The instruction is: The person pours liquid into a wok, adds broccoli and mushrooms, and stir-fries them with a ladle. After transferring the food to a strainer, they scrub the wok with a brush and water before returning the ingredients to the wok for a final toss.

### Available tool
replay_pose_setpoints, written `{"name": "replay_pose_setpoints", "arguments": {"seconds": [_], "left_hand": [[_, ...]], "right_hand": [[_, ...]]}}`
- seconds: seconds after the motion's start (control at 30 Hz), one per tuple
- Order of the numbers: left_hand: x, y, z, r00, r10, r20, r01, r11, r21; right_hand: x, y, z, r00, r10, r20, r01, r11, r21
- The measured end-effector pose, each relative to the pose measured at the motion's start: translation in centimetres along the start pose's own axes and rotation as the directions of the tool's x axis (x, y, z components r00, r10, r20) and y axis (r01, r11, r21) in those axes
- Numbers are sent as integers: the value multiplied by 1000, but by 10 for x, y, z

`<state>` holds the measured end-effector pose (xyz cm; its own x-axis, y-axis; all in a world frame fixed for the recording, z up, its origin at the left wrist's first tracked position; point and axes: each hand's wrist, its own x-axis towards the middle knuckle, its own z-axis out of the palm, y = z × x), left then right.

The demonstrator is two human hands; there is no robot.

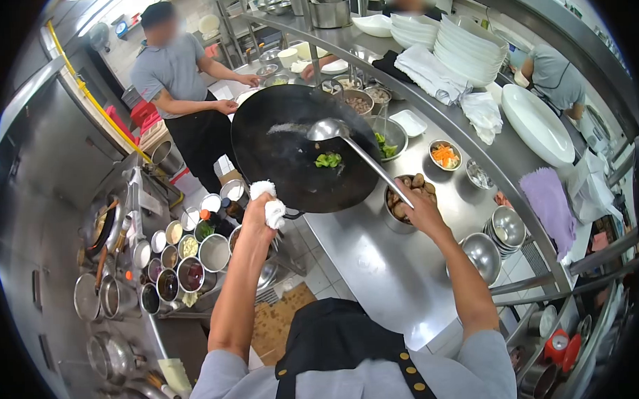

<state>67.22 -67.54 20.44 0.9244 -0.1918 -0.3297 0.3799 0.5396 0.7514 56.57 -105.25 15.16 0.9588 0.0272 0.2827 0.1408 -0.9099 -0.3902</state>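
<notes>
I see my left hand (pixel 258 216) shut tight around a white cloth (pixel 272 207). The cloth is soft and lumpy and is wrapped on the handle of the wok (pixel 290 162). The wok is big, round and black. It is tipped up over the edge of the steel counter (pixel 378 268), so I can look right into it. A few bumpy green bits (pixel 327 160) lie near the middle of the wok.

My right hand (pixel 420 211) grips the end of the ladle (pixel 364 156). The ladle is shiny metal with a long thin handle, and its round cup sits up near the top of the wok.

The counter is grey, smooth and shiny. Just under my right hand is a metal bowl of brown round lumps (pixel 409 191). Near it are a small bowl of orange strips (pixel 444 155) and a bowl of greens (pixel 388 146). A stack of white plates (pixel 469 50) stands on the shelf above. A fuzzy purple cloth (pixel 548 202) hangs on the right. Small round metal pots (pixel 188 257) sit close together on the left.

Another person in a grey shirt (pixel 174 71) stands past the wok.
</notes>
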Motion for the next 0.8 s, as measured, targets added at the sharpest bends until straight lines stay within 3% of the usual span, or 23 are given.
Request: {"name": "replay_pose_setpoints", "arguments": {"seconds": [0.07,0.2,0.27,0.3,0.33,0.4,0.47,0.57,0.67,0.7,0.73,0.77,0.8], "left_hand": [[-4,4,13,999,20,-37,-20,1000,-14],[2,9,33,998,35,-43,-38,995,-89],[16,12,28,999,43,22,-41,995,-86],[21,13,24,997,58,46,-55,995,-80],[23,13,24,996,92,3,-92,994,-51],[33,7,17,971,222,-92,-222,975,14],[34,0,9,939,312,-143,-301,949,96],[3,4,6,927,357,-115,-348,933,92],[-2,4,-38,979,197,-54,-202,975,-95],[-13,7,-47,993,114,-30,-118,980,-162],[-25,9,-57,1000,28,-3,-28,974,-226],[-28,11,-80,995,-45,94,70,954,-290],[-65,13,-60,997,-56,49,66,965,-253]], "right_hand": [[7,-9,-3,994,83,70,-82,997,-8],[-2,17,-10,1000,-23,10,24,996,-85],[-13,27,-26,988,110,104,-89,978,-190],[-15,35,-27,1000,10,-22,-14,979,-203],[-18,43,-30,999,18,-26,-23,978,-206],[-21,53,-39,990,144,-8,-127,846,-518],[-27,55,-41,991,121,-51,-129,827,-547],[-34,43,-28,971,120,-208,-206,863,-462],[-59,-1,4,946,226,-232,-256,960,-109],[-66,-9,30,949,113,-293,-79,989,125],[-74,-20,54,926,18,-378,119,935,336],[-86,-47,57,971,84,-223,39,868,495],[-95,-77,52,991,124,-57,-61,773,631]]}}
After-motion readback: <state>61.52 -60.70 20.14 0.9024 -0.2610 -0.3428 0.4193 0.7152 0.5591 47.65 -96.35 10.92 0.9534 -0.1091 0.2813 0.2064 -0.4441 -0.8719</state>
